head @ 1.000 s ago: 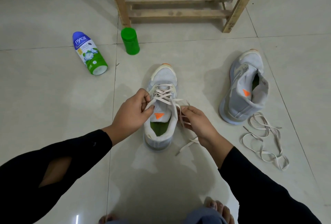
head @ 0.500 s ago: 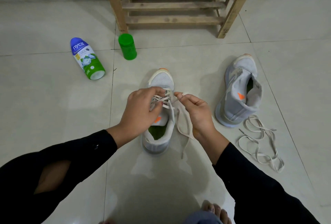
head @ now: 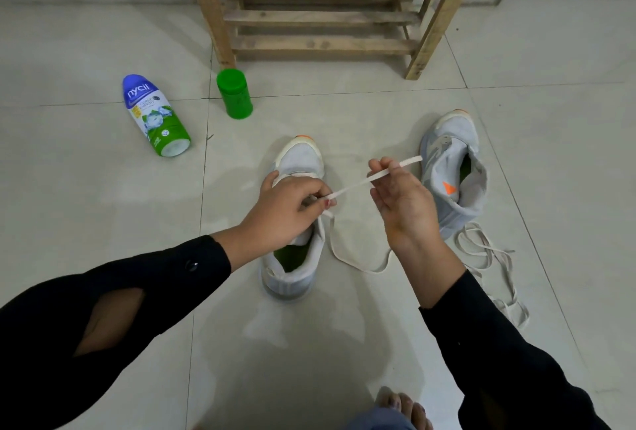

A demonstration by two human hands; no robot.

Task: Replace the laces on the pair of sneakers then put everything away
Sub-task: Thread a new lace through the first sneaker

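Left hand [head: 285,209] pinches the lace [head: 358,183] at the eyelets of the near sneaker [head: 299,161], which sits mid-floor. Right hand [head: 402,202] pinches the free end, strand taut between them. Risks: a hard tug drags the unweighted shoe, or the end slips the pinch. The slack loop could tangle with the loose lace [head: 481,250] by the second sneaker [head: 447,140]. Room: tight on the right; the floor [head: 103,223] is open on the left up to the bottle [head: 155,116] and green cap [head: 235,94]. Wooden rack [head: 320,17] is well ahead.

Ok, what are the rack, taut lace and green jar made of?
The rack looks bare unfinished wood, visible grain, rough slats; the taut lace flat woven fabric, matte off-white, fibre unclear; the green jar probably plastic, uniform colour, soft sheen.
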